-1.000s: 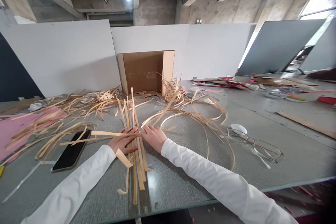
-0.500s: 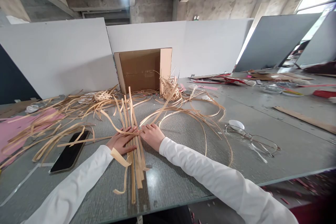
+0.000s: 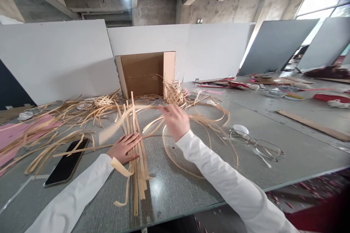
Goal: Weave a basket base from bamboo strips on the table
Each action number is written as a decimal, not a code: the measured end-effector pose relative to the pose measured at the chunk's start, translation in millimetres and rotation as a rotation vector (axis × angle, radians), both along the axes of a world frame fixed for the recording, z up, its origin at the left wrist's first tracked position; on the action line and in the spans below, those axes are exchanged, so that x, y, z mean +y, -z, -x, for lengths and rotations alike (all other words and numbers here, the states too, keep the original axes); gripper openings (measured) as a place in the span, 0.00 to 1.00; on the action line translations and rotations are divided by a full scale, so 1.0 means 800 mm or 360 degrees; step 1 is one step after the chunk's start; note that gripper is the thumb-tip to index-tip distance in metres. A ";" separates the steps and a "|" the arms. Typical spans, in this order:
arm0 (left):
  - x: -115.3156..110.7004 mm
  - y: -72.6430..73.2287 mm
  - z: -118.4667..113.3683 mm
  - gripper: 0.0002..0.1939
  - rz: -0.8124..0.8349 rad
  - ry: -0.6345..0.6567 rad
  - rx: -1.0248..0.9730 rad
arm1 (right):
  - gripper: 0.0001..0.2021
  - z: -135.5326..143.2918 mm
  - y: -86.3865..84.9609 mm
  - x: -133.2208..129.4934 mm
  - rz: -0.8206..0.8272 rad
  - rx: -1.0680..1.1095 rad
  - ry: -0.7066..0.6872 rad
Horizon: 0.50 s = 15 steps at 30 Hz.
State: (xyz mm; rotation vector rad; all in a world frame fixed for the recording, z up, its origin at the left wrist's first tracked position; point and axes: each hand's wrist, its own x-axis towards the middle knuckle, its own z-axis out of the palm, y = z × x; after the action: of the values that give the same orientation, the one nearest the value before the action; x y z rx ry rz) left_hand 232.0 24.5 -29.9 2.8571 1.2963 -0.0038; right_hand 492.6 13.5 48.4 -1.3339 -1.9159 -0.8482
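Note:
My left hand (image 3: 125, 148) lies flat with its fingers stretched over a row of pale strips (image 3: 140, 174), which look like bamboo or rattan and run away from me on the table. Raised above the table to the right, my right hand (image 3: 175, 120) pinches one end of a curved strip (image 3: 117, 123), blurred by motion, that arches leftward over the row. One crosswise strip (image 3: 95, 148) passes under my left hand toward the left. A curled strip (image 3: 121, 167) hangs by my left wrist.
A black phone (image 3: 65, 164) lies at left, eyeglasses (image 3: 257, 143) at right. Loose strips (image 3: 79, 113) tangle along the back left, near a woven ball (image 3: 175, 93) and an open cardboard box (image 3: 142, 74). Pink paper (image 3: 16, 134) lies far left; a flat slat (image 3: 311, 125) lies right.
My right hand has lifted up and to the right from beside my left hand, pulling the curved strip up across the row. My left hand stays on the strips. The view has shifted slightly.

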 end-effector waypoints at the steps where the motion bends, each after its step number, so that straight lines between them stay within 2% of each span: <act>1: 0.001 0.002 0.001 0.35 -0.0003 0.0011 -0.0006 | 0.16 -0.019 -0.012 0.001 -0.0015 0.0120 0.0118; 4: 0.002 0.005 0.004 0.35 -0.0012 0.0029 -0.0019 | 0.16 -0.074 -0.035 0.005 0.0088 0.0451 0.0453; 6: 0.001 0.005 0.004 0.35 -0.0009 0.0018 -0.0015 | 0.15 -0.103 -0.040 0.010 0.0264 0.0621 0.0696; 9: 0.001 0.004 0.004 0.34 -0.0011 0.0005 -0.0011 | 0.16 -0.130 -0.039 0.017 0.0641 0.0732 0.0931; 12: 0.001 0.003 0.004 0.34 -0.0009 0.0005 -0.0008 | 0.16 -0.137 -0.036 0.022 0.1051 0.0639 0.0974; 15: 0.001 0.004 0.005 0.34 -0.0010 0.0006 -0.0016 | 0.14 -0.129 -0.030 0.024 0.1343 0.0316 0.0820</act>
State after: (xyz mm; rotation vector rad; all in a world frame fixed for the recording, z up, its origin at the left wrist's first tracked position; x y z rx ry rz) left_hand 228.4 25.2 -32.9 2.8608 1.2914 0.0149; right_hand 595.9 32.5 72.0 -2.3706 -1.8496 -0.0575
